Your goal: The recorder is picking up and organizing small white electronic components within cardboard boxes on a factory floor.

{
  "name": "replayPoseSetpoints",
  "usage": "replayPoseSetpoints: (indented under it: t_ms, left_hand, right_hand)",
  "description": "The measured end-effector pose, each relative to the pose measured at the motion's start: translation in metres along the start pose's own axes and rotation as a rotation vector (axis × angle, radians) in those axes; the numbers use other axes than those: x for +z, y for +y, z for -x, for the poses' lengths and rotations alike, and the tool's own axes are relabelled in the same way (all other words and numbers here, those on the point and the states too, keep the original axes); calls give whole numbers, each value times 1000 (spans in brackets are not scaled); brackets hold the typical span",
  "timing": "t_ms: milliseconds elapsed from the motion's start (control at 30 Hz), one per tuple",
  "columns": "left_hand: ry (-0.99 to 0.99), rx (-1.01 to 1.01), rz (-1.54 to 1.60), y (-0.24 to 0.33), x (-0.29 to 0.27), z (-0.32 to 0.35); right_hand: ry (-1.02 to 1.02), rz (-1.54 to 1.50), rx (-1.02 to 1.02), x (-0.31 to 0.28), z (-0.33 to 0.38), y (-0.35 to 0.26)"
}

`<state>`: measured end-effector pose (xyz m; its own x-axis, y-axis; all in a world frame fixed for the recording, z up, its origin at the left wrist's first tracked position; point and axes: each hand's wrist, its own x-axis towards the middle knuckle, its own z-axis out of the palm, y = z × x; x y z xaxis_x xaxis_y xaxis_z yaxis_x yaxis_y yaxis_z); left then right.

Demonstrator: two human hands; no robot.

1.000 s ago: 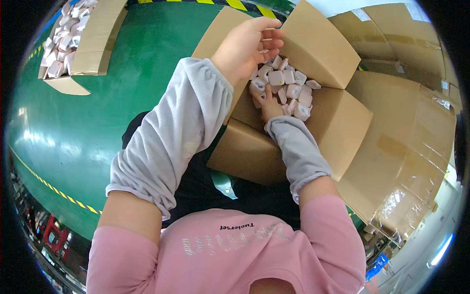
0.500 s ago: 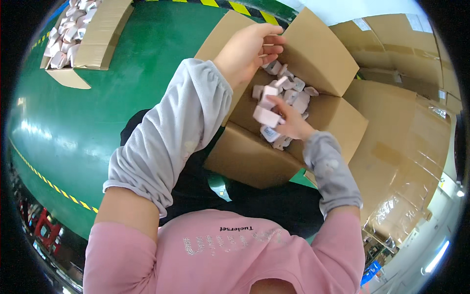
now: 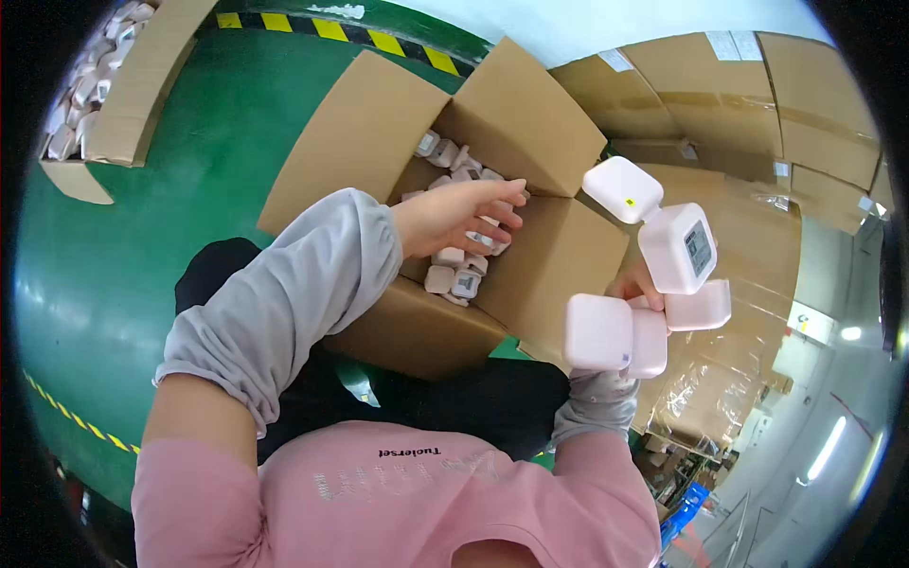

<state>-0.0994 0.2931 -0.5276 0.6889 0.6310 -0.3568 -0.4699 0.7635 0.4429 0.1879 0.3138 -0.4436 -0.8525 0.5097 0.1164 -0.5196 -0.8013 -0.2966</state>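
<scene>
Blocks (image 3: 653, 275): right hand (image 3: 636, 284) clutches stacked handful, precarious, keep grip snug. Left hand (image 3: 464, 216) spread over carton (image 3: 530, 133), fingers among blocks beneath; scoop few.

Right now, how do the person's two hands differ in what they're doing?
The right hand is raised beside the open cardboard box, its grip full of pale pink square devices. The left hand reaches into the box among loose devices, holding none visibly. Both are bare, with grey sleeves.

right hand (image 3: 632, 284) mostly hidden behind pale blocks (image 3: 653, 275), far box (image 3: 104, 114) cut by rim
</scene>
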Motion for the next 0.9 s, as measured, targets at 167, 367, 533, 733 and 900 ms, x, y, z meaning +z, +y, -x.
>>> replayPoseSetpoints:
  t_ms: [167,367,533,733,900]
  left_hand:
    - [-82,14,38,3,9,-1]
    - [-294,-108,54,2,15,2]
    - [-206,-60,-62,-2,26,6]
    - [75,-155,-686,27,-6,13]
    - [59,-86,-819,47,-24,24]
  right_hand:
    - [279,200,-749,18,-39,39]
    - [88,584,-444,10,-51,31]
    - [543,809,-337,-4,-37,42]
    - [659,609,158,-62,-37,64]
    - [674,336,234,-92,-37,78]
